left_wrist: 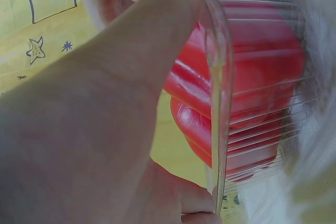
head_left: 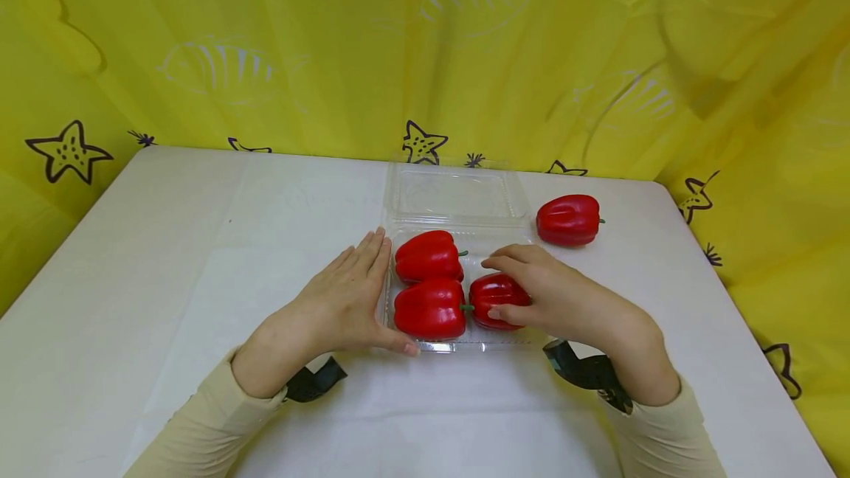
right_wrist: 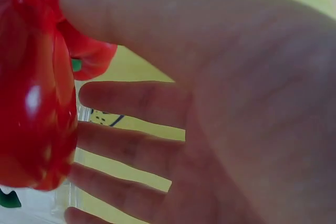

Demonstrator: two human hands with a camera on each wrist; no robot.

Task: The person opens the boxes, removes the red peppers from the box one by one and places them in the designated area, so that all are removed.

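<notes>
A clear plastic clamshell box [head_left: 458, 347] lies unfolded on the white table, its lid [head_left: 458, 195] laid back. In its base are a rear-left red bell pepper [head_left: 428, 257], a front-left bell pepper [head_left: 430, 310] and a right-hand bell pepper [head_left: 491, 301]. My left hand [head_left: 339, 308] rests along the box's left edge, fingers straight and thumb at the front corner. Over the right-hand pepper is my right hand [head_left: 564, 290], thumb and fingers spread around it. The right wrist view shows its fingers [right_wrist: 131, 142] fairly straight, with fingertips close to a pepper [right_wrist: 34, 93]; contact is unclear.
Another red bell pepper [head_left: 568, 220] lies on the table [head_left: 199, 205] behind my right hand, to the right of the lid. A yellow patterned curtain [head_left: 332, 57] hangs behind and at both sides of the table. Dark straps [head_left: 584, 371] circle both wrists.
</notes>
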